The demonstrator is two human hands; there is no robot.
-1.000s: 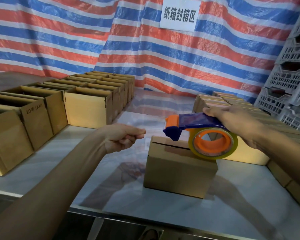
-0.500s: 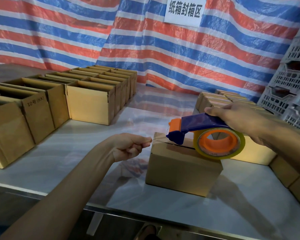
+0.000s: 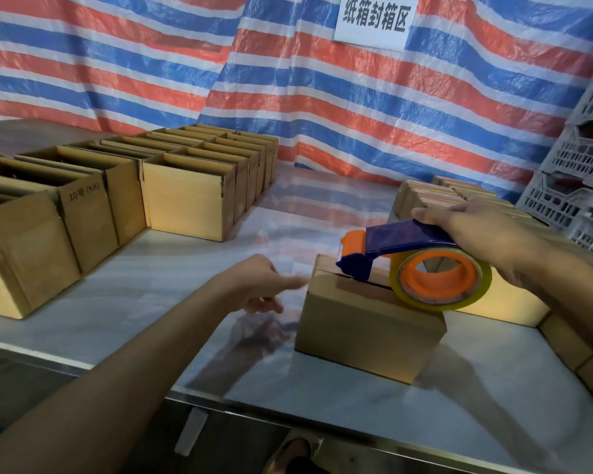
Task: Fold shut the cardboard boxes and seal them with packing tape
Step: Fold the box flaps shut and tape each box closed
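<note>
On the box (image 3: 367,325) top, the tape dispenser (image 3: 403,236) rests under right fingers (image 3: 432,215).

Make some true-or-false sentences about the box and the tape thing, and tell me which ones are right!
1. The right hand holds the tape dispenser on top of the closed box. True.
2. The tape roll has a green middle. False: its middle is orange.
3. The boxes on the left are open at the top. True.
4. The left hand holds the dispenser too. False: it is beside the closed box's left edge, fingers stretched toward it, and holds nothing that shows.
</note>
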